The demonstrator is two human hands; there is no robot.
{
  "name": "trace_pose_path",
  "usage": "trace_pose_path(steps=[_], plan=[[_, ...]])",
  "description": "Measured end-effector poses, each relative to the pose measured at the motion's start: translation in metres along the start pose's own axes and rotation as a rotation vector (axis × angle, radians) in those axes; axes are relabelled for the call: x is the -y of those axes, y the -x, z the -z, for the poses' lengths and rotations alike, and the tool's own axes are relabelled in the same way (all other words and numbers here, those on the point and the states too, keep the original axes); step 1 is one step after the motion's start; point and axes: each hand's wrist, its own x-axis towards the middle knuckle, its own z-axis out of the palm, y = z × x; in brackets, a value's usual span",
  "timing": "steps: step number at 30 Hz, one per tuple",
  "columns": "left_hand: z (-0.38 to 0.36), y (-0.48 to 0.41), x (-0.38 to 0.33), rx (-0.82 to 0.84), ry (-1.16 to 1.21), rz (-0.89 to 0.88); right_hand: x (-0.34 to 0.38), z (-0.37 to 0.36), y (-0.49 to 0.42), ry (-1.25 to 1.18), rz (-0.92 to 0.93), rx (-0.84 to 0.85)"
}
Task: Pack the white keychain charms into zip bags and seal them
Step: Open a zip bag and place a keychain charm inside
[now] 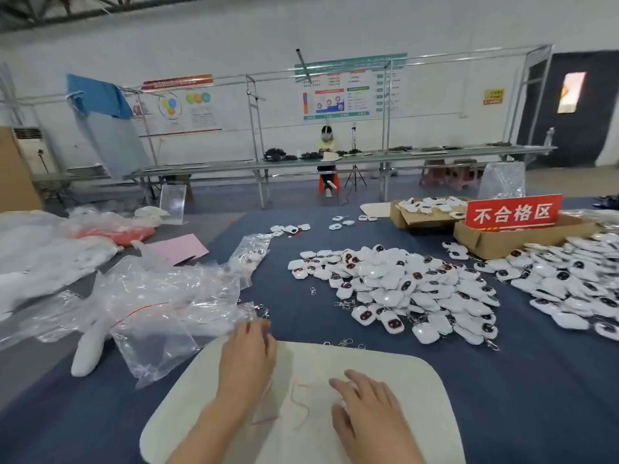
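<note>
Rightmost charm pile [576,289], edge-cropped

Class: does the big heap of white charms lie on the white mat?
No, the heap of charms lies on the blue tablecloth beyond the white mat.

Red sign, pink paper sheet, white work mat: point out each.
red sign [514,213], head view, middle of its lettered face.
pink paper sheet [177,247], head view, centre of the sheet.
white work mat [402,390], head view, bare right part.

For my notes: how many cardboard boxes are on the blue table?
2. One cardboard box at the far side holds white charms; the second box, right of it, carries a red sign. More may lie outside the view.
</note>
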Motion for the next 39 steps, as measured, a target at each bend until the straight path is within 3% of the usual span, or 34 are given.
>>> trace_pose_path(steps=[2, 4, 8, 10, 12, 14, 16, 20, 24, 28, 33, 36, 39], plan=[[-0.002, -0.035, 0.016, -0.041, -0.261, 0.026, -0.005, -0.010, -0.003, -0.050, 0.040, 0.002], [0.000, -0.067, 0.039, 0.057, -0.470, 0.118, -0.022, -0.017, -0.006, -0.076, 0.064, 0.024], [-0.003, -0.089, 0.072, 0.271, -0.665, 0.174, -0.031, -0.015, -0.009, -0.131, 0.120, 0.052], [0.005, -0.097, 0.076, 0.198, -0.697, 0.142, -0.033, -0.015, -0.011, -0.154, 0.117, 0.055], [0.012, -0.100, 0.072, 0.048, -0.586, 0.091, -0.037, -0.012, -0.013, -0.213, 0.079, 0.060], [0.020, -0.107, 0.056, -0.109, -0.303, 0.038, -0.042, -0.007, -0.020, -0.395, -0.040, 0.066], [0.030, -0.108, 0.020, -0.156, 0.038, -0.046, -0.043, 0.003, -0.031, -0.551, -0.158, 0.019], [0.028, -0.081, -0.064, 0.084, 0.773, -0.056, -0.037, 0.025, -0.056, -0.715, -0.264, -0.055], [0.001, -0.041, -0.116, 0.308, 1.065, -0.061, -0.037, 0.037, -0.066, -0.701, -0.277, -0.051], [-0.021, -0.018, -0.142, 0.477, 1.146, -0.055, -0.049, 0.044, -0.052, -0.667, -0.411, -0.168], [-0.024, -0.006, -0.161, 0.541, 1.078, -0.207, -0.065, 0.072, -0.032, -0.597, -0.602, -0.385], [-0.021, 0.008, -0.169, 0.372, 0.891, -0.363, -0.061, 0.091, -0.026, -0.480, -0.648, -0.446], [-0.023, 0.032, -0.174, 0.070, 0.672, -0.613, -0.048, 0.101, -0.025, -0.307, -0.659, -0.406]])
